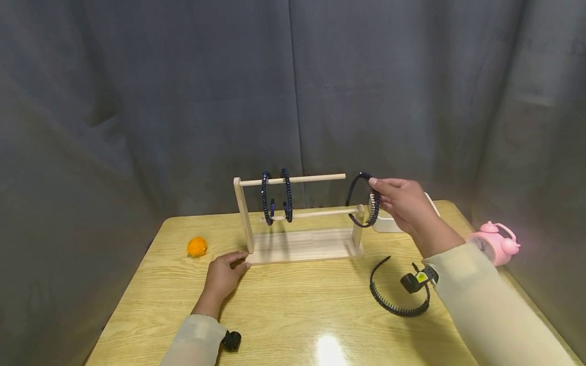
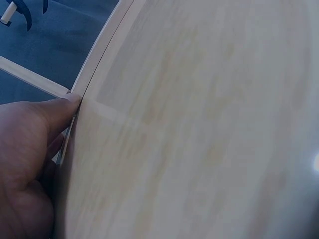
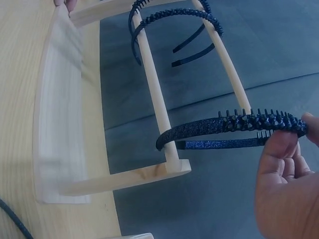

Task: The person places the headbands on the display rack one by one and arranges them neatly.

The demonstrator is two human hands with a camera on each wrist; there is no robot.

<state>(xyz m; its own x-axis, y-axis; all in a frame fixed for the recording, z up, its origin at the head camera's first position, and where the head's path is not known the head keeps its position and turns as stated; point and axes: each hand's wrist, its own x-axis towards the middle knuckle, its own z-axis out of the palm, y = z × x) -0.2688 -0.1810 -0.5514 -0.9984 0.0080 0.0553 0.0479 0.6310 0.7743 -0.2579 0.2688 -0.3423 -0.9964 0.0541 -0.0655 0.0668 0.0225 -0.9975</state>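
Observation:
My right hand (image 1: 403, 201) pinches a dark, toothed headband (image 3: 204, 128) between thumb and fingers at the right end of a wooden rack (image 1: 304, 245). The headband's open ends are around the lower rod, beside the right post, and its toothed band is just off the free end of the upper rod. Two similar headbands (image 1: 264, 198) hang over the rods farther left. With thumb and fingers, my left hand (image 1: 222, 277) grips the left corner of the rack's base; in the left wrist view the thumb lies on its edge. Another toothed headband (image 1: 396, 309) lies on the table under my right forearm.
An orange fuzzy ball (image 1: 197, 247) sits left of the rack on the wooden table (image 1: 284, 315). A pink alarm clock (image 1: 494, 244) stands at the right edge. Behind my right hand is a white object (image 1: 388, 225), partly hidden. Grey curtains (image 1: 206, 101) hang around the table.

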